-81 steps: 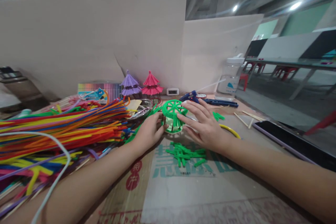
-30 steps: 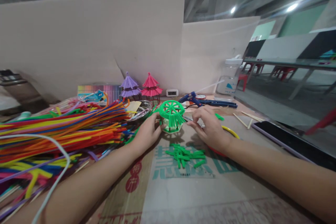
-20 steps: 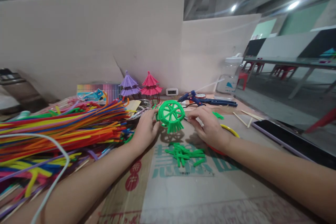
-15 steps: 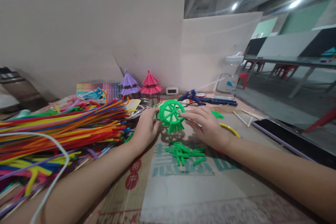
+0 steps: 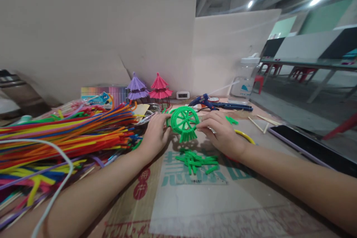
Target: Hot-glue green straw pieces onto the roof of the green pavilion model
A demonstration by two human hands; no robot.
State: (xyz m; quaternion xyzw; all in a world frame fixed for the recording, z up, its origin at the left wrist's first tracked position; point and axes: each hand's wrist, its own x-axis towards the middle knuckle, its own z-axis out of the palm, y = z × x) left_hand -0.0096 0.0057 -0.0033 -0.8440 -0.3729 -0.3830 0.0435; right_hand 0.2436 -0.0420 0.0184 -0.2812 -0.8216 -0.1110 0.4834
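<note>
A green pipe-cleaner wheel [image 5: 183, 120] with spokes stands upright in front of me, held above the board. Short green pieces fan out from its lower rim. My left hand [image 5: 156, 134] pinches its left edge between thumb and fingers. At the right edge, the closed fingertips of my right hand [image 5: 220, 132] grip the rim. Something small and shiny shows by the right palm, too little of it to name. Below the wheel lies a loose pile of short green pipe-cleaner pieces [image 5: 195, 161].
Bundles of coloured pipe cleaners [image 5: 95, 130] fill the left side, with a white cable [image 5: 63, 189] across them. Purple [image 5: 135, 88] and pink [image 5: 159, 88] pagoda-like models stand behind. A blue glue gun [image 5: 203, 101], water bottle [image 5: 245, 80], wooden sticks [image 5: 258, 124] and phone [image 5: 312, 147] lie around the right.
The wheel has shifted slightly to the right and turned a little between my hands. The fingers of my right hand have moved slightly at its rim. The pile stays put.
</note>
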